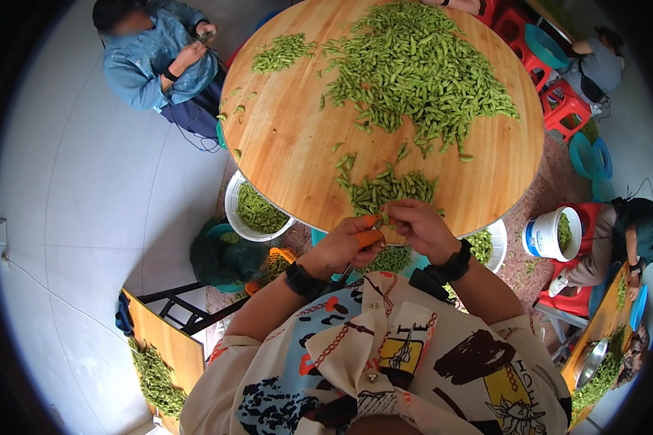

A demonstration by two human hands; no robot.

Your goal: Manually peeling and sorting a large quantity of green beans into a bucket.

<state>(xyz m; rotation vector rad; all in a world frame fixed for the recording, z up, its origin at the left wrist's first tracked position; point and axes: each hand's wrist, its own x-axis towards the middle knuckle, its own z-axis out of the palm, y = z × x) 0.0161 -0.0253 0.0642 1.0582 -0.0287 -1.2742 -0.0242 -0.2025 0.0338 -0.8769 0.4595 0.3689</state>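
My left hand is closed on an orange-handled tool near the round table's front edge; its metal part shows only partly, below the hand. Beside it, my right hand pinches a green bean pod close to the top of that tool. A small heap of pods lies just beyond both hands on the wooden table. A much larger heap covers the far part. Below my hands, under the table edge, a basin holds green beans or pods.
Co-workers sit at the left, upper right and right. A white basket, dark green bag, white bucket, red stools and two side tables surround me.
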